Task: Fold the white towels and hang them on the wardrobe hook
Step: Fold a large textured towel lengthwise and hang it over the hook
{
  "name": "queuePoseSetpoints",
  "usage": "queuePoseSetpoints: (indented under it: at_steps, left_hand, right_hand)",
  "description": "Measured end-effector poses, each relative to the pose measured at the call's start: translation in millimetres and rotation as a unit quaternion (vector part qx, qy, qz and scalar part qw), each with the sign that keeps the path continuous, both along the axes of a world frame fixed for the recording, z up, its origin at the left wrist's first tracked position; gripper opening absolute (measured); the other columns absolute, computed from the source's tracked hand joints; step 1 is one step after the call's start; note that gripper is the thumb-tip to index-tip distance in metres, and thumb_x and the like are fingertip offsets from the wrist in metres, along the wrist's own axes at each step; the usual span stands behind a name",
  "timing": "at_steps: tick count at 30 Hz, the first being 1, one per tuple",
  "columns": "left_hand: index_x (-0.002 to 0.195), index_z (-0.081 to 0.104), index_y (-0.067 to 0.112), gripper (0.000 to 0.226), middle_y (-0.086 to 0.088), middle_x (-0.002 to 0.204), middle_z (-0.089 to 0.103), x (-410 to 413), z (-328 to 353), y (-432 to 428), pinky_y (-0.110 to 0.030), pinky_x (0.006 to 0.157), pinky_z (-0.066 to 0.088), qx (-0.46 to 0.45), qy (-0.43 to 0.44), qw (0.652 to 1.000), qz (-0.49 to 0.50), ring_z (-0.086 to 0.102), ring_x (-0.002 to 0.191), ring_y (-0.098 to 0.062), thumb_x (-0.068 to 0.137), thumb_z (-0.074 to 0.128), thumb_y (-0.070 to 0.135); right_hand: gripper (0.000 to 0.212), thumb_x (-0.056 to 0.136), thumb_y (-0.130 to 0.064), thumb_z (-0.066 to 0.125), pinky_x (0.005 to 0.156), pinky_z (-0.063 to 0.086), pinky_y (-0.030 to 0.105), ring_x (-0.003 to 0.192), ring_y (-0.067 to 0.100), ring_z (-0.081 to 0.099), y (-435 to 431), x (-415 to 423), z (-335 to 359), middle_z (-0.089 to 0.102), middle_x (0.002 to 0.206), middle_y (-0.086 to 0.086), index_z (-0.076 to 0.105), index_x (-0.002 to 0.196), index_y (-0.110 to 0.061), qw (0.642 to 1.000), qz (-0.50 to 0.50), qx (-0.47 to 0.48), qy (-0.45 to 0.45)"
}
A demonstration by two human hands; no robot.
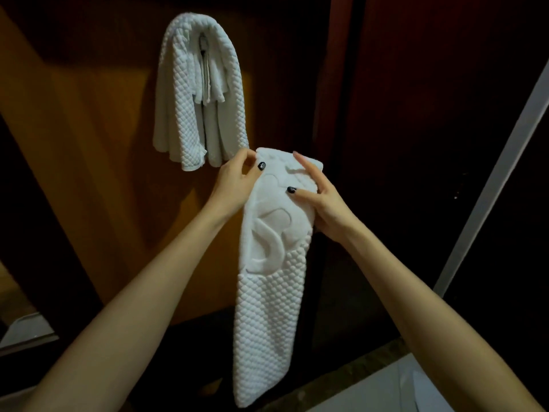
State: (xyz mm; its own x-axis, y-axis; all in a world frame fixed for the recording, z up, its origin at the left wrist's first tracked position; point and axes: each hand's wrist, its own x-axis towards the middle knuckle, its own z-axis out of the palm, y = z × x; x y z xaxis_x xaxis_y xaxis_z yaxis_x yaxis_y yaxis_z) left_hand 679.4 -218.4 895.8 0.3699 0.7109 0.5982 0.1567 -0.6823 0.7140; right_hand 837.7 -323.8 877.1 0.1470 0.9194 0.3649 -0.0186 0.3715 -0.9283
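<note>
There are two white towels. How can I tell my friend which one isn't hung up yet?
On the brown wardrobe door a hung towel drapes high up. Below it, the left hand and right hand hold the top of a long folded towel. Only it shows a raised curly pattern.

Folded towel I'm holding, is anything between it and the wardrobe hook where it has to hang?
Yes. Another white towel already hangs draped over the hook, covering nearly all of it, up and left of the folded towel that your left hand and right hand grip by its top. The space between looks free.
</note>
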Motion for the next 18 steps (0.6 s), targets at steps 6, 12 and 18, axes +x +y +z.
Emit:
queuePoseSetpoints:
  at_steps: [6,12,18]
  left_hand:
    - [0.143,0.025,0.032,0.078,0.020,0.140,0.038,-13.1,-18.9,-10.8,-0.020,0.096,0.046,-0.108,-0.003,0.967,-0.230,0.044,0.123,0.009,0.083,0.071,0.012]
    - [0.141,0.018,0.042,0.081,0.023,0.147,0.020,-3.3,-67.2,-31.7,-0.035,0.114,0.027,-0.050,0.020,0.987,-0.154,0.024,0.135,0.001,0.085,0.070,0.014]
    - [0.144,0.019,0.048,0.090,0.000,0.150,0.032,0.7,-109.3,-46.5,-0.037,0.103,0.042,-0.233,-0.055,0.959,-0.152,0.041,0.131,-0.015,0.076,0.077,0.036]
  right_hand:
    - [0.053,0.083,0.003,0.063,0.082,0.056,0.031,0.114,0.024,0.058,11.2,15.8,18.0,0.052,0.127,-0.001,0.058,0.125,-0.030,0.996,-0.076,0.009,-0.034]
    - [0.049,0.081,0.002,0.065,0.081,0.056,0.028,0.111,0.026,0.059,28.1,20.8,22.0,0.052,0.129,0.007,0.065,0.115,-0.033,0.990,-0.131,0.013,-0.041]
    - [0.047,0.083,0.001,0.065,0.073,0.057,0.027,0.099,0.021,0.064,19.2,48.5,25.4,0.057,0.125,0.009,0.061,0.123,-0.024,0.984,-0.172,-0.003,0.044]
